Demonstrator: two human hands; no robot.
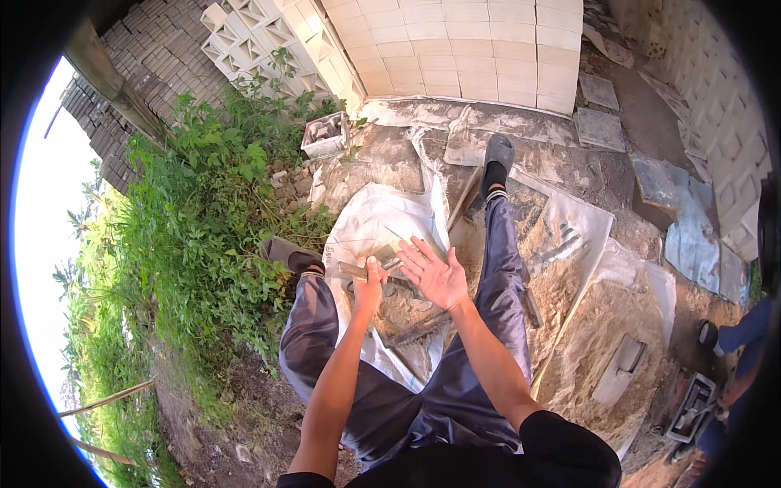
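Observation:
My left hand (370, 283) is closed around a tool with a short brown handle (350, 269); its far end lies between my hands and its kind is unclear. Close beside it, my right hand (435, 278) is open, palm up with the fingers spread, holding nothing. Both hands are above a white sack sheet (366, 213) spread between my legs. A rough dark bar (419, 329) lies on the sheet below my hands, next to some brown sand (399, 313).
Right of my leg, a flat board with a handle (620, 372) rests on a sand heap (598, 313). Another person (740, 350) is at the right edge, by a grey box-like frame (691, 407). Leafy plants (220, 220) grow at left; stacked pale blocks (455, 49) stand ahead, near a small crate (327, 138).

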